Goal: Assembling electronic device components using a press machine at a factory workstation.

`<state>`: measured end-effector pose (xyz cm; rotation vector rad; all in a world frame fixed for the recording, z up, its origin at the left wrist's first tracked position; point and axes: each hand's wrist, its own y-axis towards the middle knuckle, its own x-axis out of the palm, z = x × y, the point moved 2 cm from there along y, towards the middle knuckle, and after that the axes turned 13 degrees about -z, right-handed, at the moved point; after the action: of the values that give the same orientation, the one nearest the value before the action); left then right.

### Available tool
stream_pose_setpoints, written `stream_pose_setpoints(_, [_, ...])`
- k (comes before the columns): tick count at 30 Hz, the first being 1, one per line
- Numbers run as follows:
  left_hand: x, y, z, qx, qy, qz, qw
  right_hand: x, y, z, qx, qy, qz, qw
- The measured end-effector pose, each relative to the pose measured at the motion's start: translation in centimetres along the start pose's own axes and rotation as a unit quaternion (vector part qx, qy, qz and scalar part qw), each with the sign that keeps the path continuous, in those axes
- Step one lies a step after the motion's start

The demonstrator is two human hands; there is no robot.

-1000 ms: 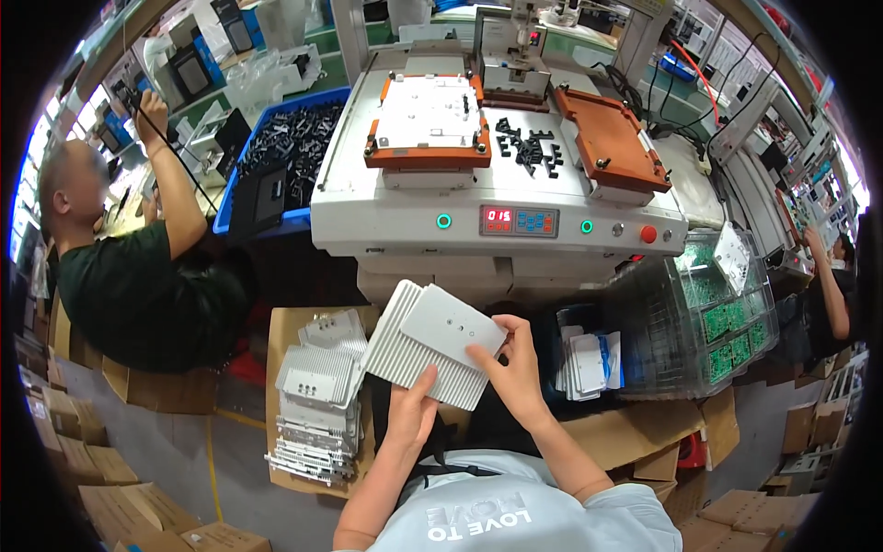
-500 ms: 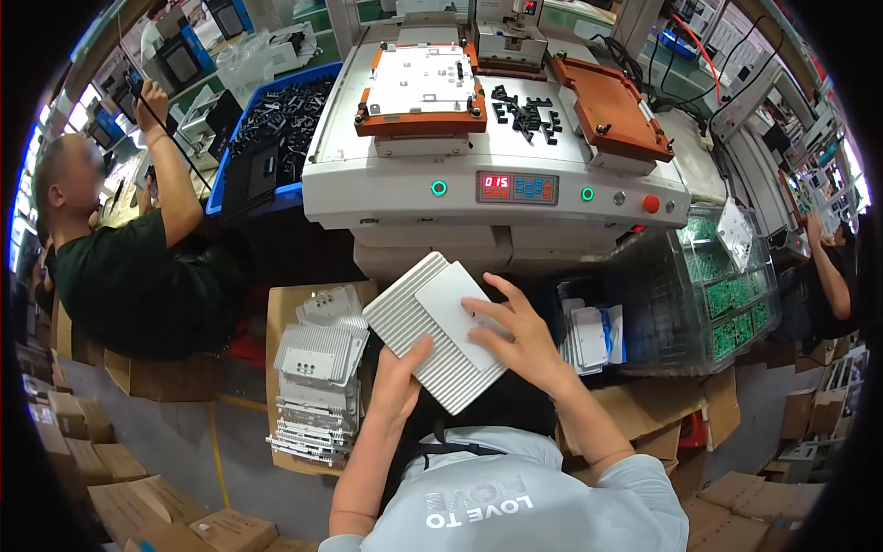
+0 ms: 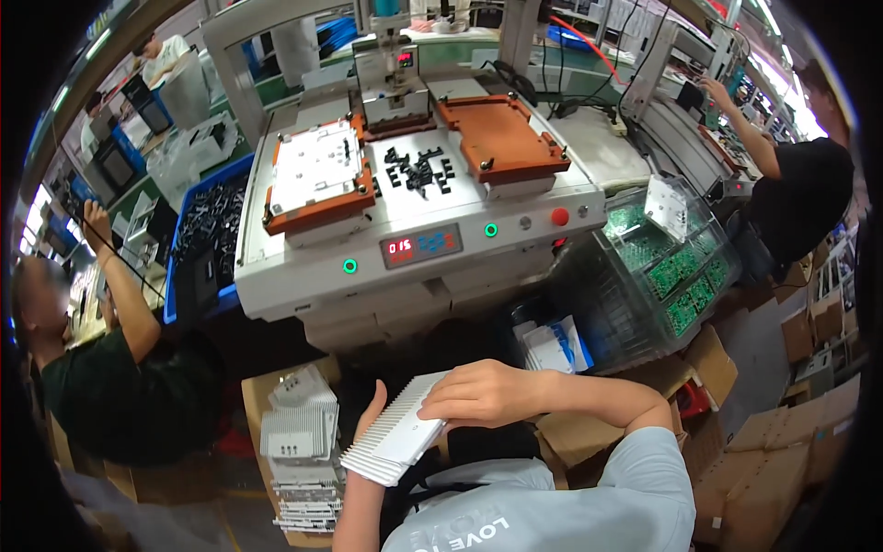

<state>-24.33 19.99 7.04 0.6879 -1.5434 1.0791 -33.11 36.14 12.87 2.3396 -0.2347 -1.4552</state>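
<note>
Both hands are working one stack of white finned plates (image 3: 397,432), held low in the view at about 6 o'clock, close to the person's chest and just below the front edge of the grey machine desk (image 3: 303,294).

Left hand (image 3: 370,419): lying along the stack's 9 o'clock edge, thumb pointing up, grip closed on the stack and bearing it from below and the side. Right hand (image 3: 486,394): lying flat over the stack's 2 o'clock end, fingers curled down onto the top plate, grip narrow and pressing on the stack. The stack is tilting, its finned edge facing toward 7 o'clock.

At 9 o'clock of the hands, a cardboard box (image 3: 259,397) is holding more white finned parts (image 3: 296,442), stacked on edge. At 12 o'clock, the machine is showing a red digital display (image 3: 419,247), green buttons and a red button, two orange fixtures (image 3: 501,138), and loose black parts (image 3: 418,170) between them. At 2 o'clock, a clear bin of green circuit boards (image 3: 676,276). Other people are working at 9 and 2 o'clock.
</note>
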Motion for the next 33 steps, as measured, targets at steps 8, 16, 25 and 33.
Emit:
stream_pose_setpoints(8, [-5.1,1.3,-1.4,-0.092,-0.017,-0.263,0.96,-6.9,-2.8,3.5,0.345,0.271,0.294,0.849])
stream_pose_setpoints(16, [-7.1,-2.3,1.2,0.073,0.306,-0.029,0.949,-26.6,-8.6,13.5,0.382,0.063,0.486,0.783])
stream_pose_setpoints(25, [-12.2,-8.4,4.1,0.234,0.389,0.165,0.876,-27.6,-8.4,25.7,0.513,0.184,0.349,0.762])
stream_pose_setpoints(33, [-14.1,-10.0,5.3,0.26,0.356,0.15,0.885,-24.2,-8.2,27.1,0.634,-0.171,0.205,0.726])
